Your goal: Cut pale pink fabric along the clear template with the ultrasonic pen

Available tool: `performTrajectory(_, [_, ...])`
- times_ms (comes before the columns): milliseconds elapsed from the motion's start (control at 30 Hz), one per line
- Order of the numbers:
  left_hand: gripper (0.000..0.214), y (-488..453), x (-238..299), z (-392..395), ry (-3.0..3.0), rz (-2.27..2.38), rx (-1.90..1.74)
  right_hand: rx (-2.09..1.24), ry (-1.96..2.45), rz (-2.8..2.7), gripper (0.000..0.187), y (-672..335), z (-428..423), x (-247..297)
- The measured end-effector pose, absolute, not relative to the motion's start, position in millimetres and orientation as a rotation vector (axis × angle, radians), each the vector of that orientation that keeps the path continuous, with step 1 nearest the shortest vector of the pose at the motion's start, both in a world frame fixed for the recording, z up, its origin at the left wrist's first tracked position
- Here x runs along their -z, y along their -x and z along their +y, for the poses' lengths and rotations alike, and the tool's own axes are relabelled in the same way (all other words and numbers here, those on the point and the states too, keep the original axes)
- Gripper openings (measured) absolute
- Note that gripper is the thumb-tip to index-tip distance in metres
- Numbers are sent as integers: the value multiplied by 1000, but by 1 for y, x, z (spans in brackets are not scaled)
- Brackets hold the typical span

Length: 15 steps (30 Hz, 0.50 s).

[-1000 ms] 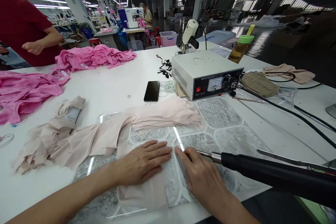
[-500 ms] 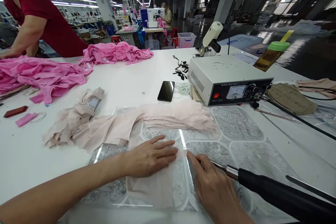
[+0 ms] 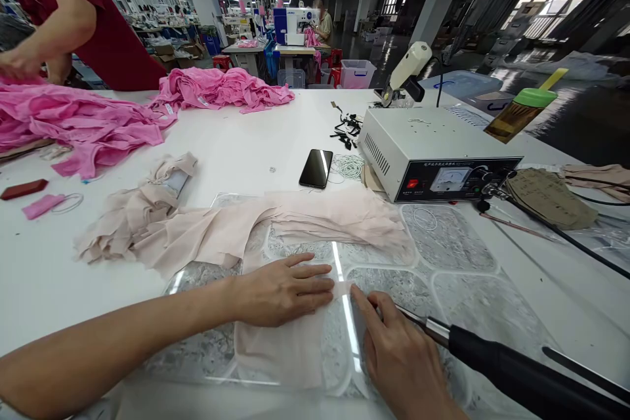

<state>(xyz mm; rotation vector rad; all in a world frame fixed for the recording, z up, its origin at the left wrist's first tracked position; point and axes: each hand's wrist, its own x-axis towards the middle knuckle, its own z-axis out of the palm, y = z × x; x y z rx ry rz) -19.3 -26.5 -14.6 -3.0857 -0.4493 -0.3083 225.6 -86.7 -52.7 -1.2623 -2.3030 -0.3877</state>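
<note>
My left hand [image 3: 285,289] lies flat, fingers stretched out, pressing a pale beige fabric piece [image 3: 280,348] onto the patterned glass plate [image 3: 443,262]. My right hand [image 3: 403,361] is closed round a black-handled cutting tool [image 3: 516,377]; its metal tip [image 3: 418,320] touches the fabric's right edge by my index finger. More pale fabric pieces [image 3: 319,216] lie stacked just beyond, and a crumpled heap of them [image 3: 138,223] lies to the left.
A white control box with a meter [image 3: 433,151] stands at right, its cable [image 3: 566,239] running toward me. A black phone [image 3: 315,168], white elastic loops [image 3: 347,166], pink garment piles [image 3: 83,125] and a bottle [image 3: 522,111] lie around. A person in red [image 3: 73,20] works at far left.
The view has shifted a little, bringing the table's left side more into view. My hands stay on the fabric, with the tool tip slightly nearer me along the edge.
</note>
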Motion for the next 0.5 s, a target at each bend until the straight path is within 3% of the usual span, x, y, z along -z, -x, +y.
performTrajectory(233, [35, 9, 8, -18, 3063, -339, 141, 389, 1283, -2318, 44, -226, -88, 54])
performTrajectory(500, [37, 11, 13, -15, 3093, -304, 237, 415, 1326, -2326, 46, -223, -86, 49])
